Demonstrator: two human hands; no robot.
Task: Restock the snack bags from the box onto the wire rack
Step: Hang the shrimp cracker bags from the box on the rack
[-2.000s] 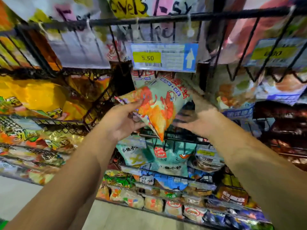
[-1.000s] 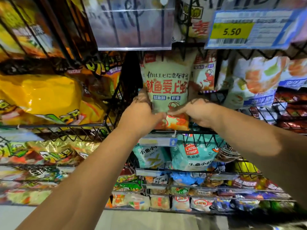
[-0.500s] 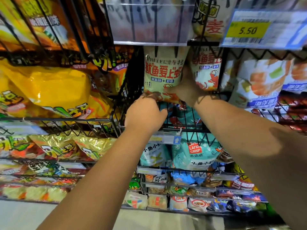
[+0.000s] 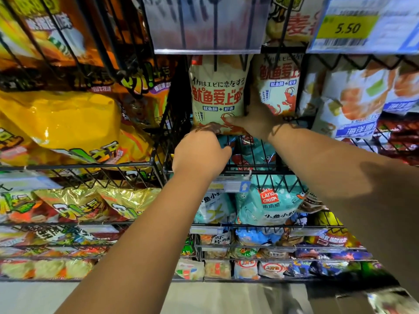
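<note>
— What has the right hand (image 4: 256, 121) got?
— The cream snack bag (image 4: 217, 94). The thumb lies across its lower front and the fingers run up its right side, between it and a second bag (image 4: 280, 85) of the same print. It clasps the bag.
— And the left hand (image 4: 200, 152)?
— Its fingers are curled at the bag's bottom edge, just above the shelf's front rail. I cannot tell whether they pinch it or only touch it.
— Where does the bag stand?
— Upright at the left end of its shelf on the wire rack (image 4: 272, 171), by the side wall.
— Counts?
— Two cream bags there, two teal bags (image 4: 269, 205) at the front edge of the shelf below, and one 5.50 price tag (image 4: 347, 28) above right.
</note>
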